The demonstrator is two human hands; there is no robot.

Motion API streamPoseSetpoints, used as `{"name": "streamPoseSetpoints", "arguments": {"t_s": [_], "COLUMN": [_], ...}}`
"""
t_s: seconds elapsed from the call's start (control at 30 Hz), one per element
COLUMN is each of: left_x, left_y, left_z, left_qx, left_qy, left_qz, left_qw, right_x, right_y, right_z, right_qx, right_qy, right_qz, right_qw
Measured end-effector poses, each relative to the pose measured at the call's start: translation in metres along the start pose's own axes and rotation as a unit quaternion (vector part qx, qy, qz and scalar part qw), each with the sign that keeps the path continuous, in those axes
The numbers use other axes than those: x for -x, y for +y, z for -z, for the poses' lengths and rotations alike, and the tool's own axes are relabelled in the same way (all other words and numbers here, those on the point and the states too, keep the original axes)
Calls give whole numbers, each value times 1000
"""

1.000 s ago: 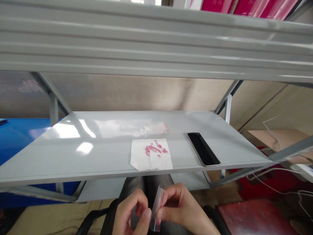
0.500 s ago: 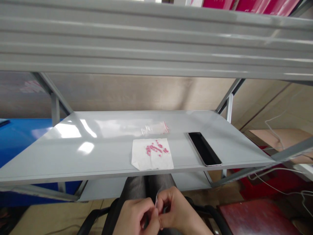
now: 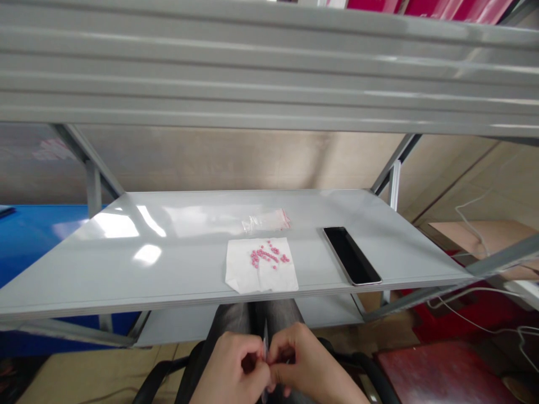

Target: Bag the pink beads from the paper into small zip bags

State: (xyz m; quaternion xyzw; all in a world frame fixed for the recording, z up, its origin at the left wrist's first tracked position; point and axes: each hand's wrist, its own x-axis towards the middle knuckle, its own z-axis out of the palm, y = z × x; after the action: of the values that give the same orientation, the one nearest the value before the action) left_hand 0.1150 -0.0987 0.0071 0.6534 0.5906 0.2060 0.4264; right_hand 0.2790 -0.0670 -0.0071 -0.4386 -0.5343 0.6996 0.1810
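Note:
Over my lap, my left hand (image 3: 238, 365) and my right hand (image 3: 301, 359) meet, thumbs and forefingers pinched close together. Between them shows a thin edge of clear plastic (image 3: 265, 338), seemingly a small bag; most of it is hidden by the fingers. On the grey table ahead lies a white paper napkin (image 3: 242, 275) with several small round pink beads or pellets (image 3: 269, 255) scattered on it. Behind the napkin rests a clear zip bag (image 3: 267, 220) with a reddish seal. Neither hand touches the table.
To the right of the napkin lies a black phone (image 3: 352, 255). A grey shelf (image 3: 252, 67) spans above the table (image 3: 168, 275), with metal braces at both sides. Chair armrests flank my lap. White cables (image 3: 475, 292) hang at the right above a red stool (image 3: 438, 376).
My left hand has turned and shifted slightly up, and the clear plastic between my fingers now stands more upright. The things on the table stay in place.

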Motion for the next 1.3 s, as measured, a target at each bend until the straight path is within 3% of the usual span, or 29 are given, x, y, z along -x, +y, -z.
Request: {"name": "streamPoseSetpoints", "arguments": {"t_s": [0.1,0.3,0.63,0.77,1.0,1.1,1.23,1.3], "left_x": [0,3,2,0,4,6,1,-3], "left_y": [2,7,3,0,-6,-7,-13,-16], "left_z": [0,0,-5,-11,-12,-7,-8,-12], "left_qx": [42,55,-75,-142,-193,-148,-31,0], "left_qy": [-2,-4,43,68,172,185,143,134], "left_qz": [-7,-60,-124,-117,-111,-153,-254,-271], "left_qw": [999,997,988,981,960,959,956,953], "right_x": [2,3,10,9,9,13,15,15], "right_y": [-2,-1,-16,-14,-14,-18,-20,-20], "right_z": [2,3,2,0,-2,-1,3,6], "right_qx": [-26,2,118,216,327,335,290,274], "right_qy": [-22,25,60,110,210,233,185,165], "right_qz": [15,46,77,86,71,69,92,96], "right_qw": [999,999,988,966,919,910,934,943]}}
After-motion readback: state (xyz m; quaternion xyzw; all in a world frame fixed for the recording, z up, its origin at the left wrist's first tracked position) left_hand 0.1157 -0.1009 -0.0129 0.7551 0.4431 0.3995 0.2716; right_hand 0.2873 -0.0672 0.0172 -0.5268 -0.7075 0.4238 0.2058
